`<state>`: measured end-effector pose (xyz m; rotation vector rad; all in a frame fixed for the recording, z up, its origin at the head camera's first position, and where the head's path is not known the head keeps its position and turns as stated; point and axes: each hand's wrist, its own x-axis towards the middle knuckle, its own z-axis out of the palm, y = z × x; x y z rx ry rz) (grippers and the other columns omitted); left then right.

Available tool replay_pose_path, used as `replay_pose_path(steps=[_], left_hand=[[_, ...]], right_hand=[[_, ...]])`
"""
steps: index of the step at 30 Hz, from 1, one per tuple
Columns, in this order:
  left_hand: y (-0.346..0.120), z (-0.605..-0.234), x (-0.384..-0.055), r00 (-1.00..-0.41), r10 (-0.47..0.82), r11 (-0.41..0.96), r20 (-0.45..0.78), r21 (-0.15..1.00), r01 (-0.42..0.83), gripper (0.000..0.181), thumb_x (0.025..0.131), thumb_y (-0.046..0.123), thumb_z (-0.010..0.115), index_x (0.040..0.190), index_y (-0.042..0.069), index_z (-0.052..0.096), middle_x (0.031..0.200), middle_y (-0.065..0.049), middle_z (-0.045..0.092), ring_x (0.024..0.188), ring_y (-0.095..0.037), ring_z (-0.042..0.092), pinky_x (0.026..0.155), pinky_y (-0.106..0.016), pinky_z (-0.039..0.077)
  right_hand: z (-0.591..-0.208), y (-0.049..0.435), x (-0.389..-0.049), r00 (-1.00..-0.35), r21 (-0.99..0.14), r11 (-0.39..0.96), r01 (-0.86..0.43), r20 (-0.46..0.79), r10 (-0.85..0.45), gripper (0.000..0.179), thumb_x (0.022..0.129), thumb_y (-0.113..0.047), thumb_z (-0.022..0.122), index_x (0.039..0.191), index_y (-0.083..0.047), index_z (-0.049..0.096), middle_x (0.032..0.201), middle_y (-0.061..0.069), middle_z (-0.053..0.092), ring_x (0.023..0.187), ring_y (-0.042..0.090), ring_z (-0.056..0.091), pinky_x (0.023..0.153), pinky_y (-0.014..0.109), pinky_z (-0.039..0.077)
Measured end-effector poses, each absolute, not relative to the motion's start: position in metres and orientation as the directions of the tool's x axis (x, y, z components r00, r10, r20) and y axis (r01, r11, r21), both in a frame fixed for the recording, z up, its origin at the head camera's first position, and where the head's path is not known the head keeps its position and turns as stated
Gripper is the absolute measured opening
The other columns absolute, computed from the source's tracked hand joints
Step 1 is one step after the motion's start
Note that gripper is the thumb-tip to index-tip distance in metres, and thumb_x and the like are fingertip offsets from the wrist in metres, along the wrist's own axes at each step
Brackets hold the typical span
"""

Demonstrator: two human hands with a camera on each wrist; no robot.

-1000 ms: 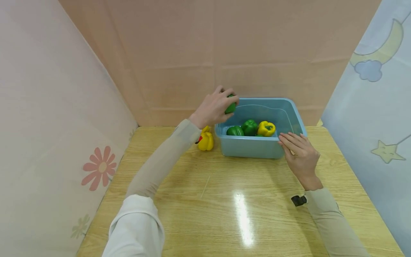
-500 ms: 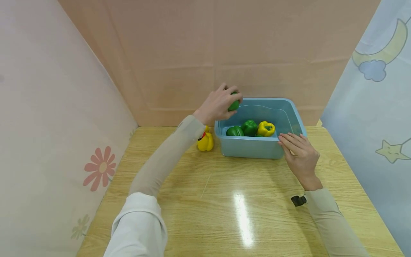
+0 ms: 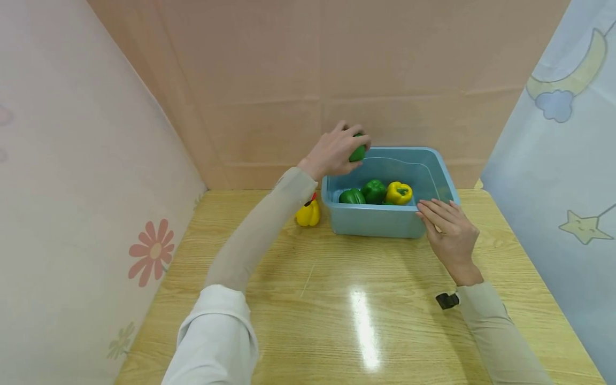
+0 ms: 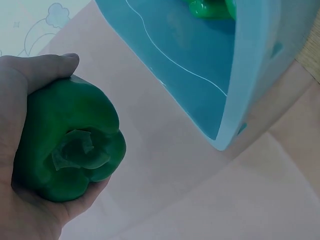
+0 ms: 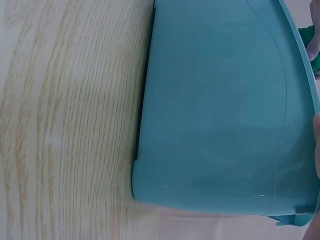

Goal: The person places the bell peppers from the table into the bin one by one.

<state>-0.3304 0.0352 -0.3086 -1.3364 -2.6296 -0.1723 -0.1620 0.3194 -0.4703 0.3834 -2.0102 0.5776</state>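
My left hand (image 3: 334, 152) grips a green bell pepper (image 3: 357, 152) above the back left rim of a blue plastic bin (image 3: 380, 222). In the left wrist view, fingers and thumb wrap the bell pepper (image 4: 70, 135), its stem end facing the camera and the bin off to the right. At the bin's front right corner my right hand (image 3: 452, 232) holds the rim, fingers over it and thumb by the outer wall. Inside the bin lie a yellow bell pepper (image 3: 399, 193) and several green ones, including a green bell pepper (image 3: 374, 191) in the middle.
Another yellow bell pepper (image 3: 308, 215) stands on the wooden table (image 3: 308, 321), left of the bin and partly behind my left sleeve. A peach-coloured backdrop (image 3: 260, 96) rises close behind the bin. Printed cloth walls flank both sides.
My left hand has moved right and slightly up with the green bell pepper, from beside the bin's left corner to over its back rim. The right hand and bin have stayed put.
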Motion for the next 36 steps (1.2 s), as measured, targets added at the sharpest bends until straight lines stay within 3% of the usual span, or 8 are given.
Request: replay_pose_path(steps=[11,28,36], left_hand=[[0.047,-0.309,-0.331,-0.582,0.784,0.587,0.215,0.048,0.808,0.031,0.101,0.042,0.073,0.127,0.027,0.066,0.142,0.0,0.057,0.127,-0.03,0.048,0.084,-0.042,0.061],[0.069,-0.311,-0.328,-0.552,0.8,0.556,0.236,0.054,0.829,0.031,0.101,0.046,0.072,0.126,0.029,0.066,0.141,0.004,0.057,0.127,-0.027,0.048,0.077,-0.038,0.059],[0.072,-0.321,-0.331,-0.546,0.8,0.547,0.248,0.073,0.834,0.031,0.101,0.046,0.071,0.126,0.028,0.066,0.14,0.004,0.056,0.127,-0.027,0.047,0.075,-0.039,0.057]], right_hand=[[-0.471,0.318,-0.161,-0.475,-0.235,0.839,-0.491,0.88,-0.031,0.042,0.076,-0.002,0.092,0.116,-0.01,0.084,0.111,0.013,0.082,0.1,0.043,0.077,0.103,0.064,0.055],[-0.47,0.316,-0.16,-0.477,-0.235,0.845,-0.481,0.879,-0.027,0.042,0.079,-0.003,0.091,0.119,-0.013,0.083,0.112,0.014,0.081,0.101,0.042,0.078,0.111,0.054,0.053],[-0.468,0.315,-0.162,-0.473,-0.233,0.842,-0.487,0.881,-0.029,0.045,0.076,-0.001,0.092,0.118,-0.013,0.083,0.112,0.013,0.081,0.101,0.041,0.078,0.11,0.056,0.054]])
